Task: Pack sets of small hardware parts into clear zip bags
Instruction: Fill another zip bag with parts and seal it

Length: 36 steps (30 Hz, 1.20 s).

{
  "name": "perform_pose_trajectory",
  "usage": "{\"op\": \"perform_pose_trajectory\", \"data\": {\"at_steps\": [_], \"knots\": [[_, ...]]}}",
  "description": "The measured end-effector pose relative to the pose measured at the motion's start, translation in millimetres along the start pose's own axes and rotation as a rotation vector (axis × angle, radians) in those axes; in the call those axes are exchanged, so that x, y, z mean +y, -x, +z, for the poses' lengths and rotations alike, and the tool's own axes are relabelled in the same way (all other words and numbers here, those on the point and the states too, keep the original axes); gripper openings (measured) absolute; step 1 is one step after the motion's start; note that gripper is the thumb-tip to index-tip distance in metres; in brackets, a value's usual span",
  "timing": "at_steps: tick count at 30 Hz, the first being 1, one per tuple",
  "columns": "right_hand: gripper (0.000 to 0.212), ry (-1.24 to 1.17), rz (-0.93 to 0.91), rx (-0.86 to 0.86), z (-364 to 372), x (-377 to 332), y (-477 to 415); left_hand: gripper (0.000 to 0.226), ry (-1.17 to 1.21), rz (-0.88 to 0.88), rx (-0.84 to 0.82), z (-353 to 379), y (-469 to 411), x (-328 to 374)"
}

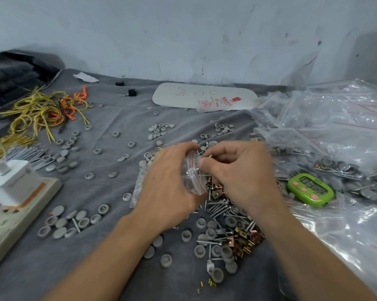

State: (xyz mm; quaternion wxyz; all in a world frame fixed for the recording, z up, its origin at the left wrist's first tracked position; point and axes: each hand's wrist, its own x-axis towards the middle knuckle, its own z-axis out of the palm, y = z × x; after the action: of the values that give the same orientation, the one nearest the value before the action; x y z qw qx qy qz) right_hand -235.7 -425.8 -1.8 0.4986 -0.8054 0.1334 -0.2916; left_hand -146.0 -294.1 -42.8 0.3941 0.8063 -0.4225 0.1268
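- A loose heap of grey round plastic caps [226,251], silver screws [218,208] and copper-coloured metal clips [246,237] lies nearest, on the grey cloth [109,268].
- Just beyond it, the left hand [168,185] grips a small clear zip bag [193,177] with a red seal strip.
- The right hand [239,172], fingers curled, pinches the bag's mouth.
- Further right sit a green digital timer [310,187] and heaped clear plastic bags [335,127].

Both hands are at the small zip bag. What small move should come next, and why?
Probably push the part fully into the zip bag: the left hand holds the bag, and the right hand pinches something thin and metallic at its red-striped mouth.
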Motion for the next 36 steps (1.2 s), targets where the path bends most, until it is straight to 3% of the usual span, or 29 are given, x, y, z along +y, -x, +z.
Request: {"op": "perform_pose_trajectory", "data": {"at_steps": [3,9,13,15,20,23,31,36], "knots": [[0.021,0.007,-0.007,-0.048,13,2,3,0.065,0.05,0.026,-0.009,0,1,4],[0.022,0.287,-0.064,-0.283,19,3,0,0.061,0.063,0.066,0.03,-1,5,5],[0.019,0.107,-0.065,-0.071,-4,0,-4,0.057,0.047,0.01,0.122,-3,2,1],[0.016,0.2,-0.083,-0.046,-16,3,-7,0.059,0.095,-0.069,0.176,-5,0,-2],[0.016,0.658,0.015,-0.446,-19,3,-7,0.06,0.264,-0.185,0.442,-16,-9,-8],[0.017,0.744,0.055,-0.497,-8,5,-1,0.063,0.295,-0.17,0.559,-26,-13,-10],[0.037,0.873,0.084,-0.591,-8,-6,1,0.076,0.071,-0.049,0.372,-13,-1,3],[0.02,0.954,-0.036,-0.573,-9,-9,3,0.084,0.049,-0.104,0.043,-1,0,-4]]}}
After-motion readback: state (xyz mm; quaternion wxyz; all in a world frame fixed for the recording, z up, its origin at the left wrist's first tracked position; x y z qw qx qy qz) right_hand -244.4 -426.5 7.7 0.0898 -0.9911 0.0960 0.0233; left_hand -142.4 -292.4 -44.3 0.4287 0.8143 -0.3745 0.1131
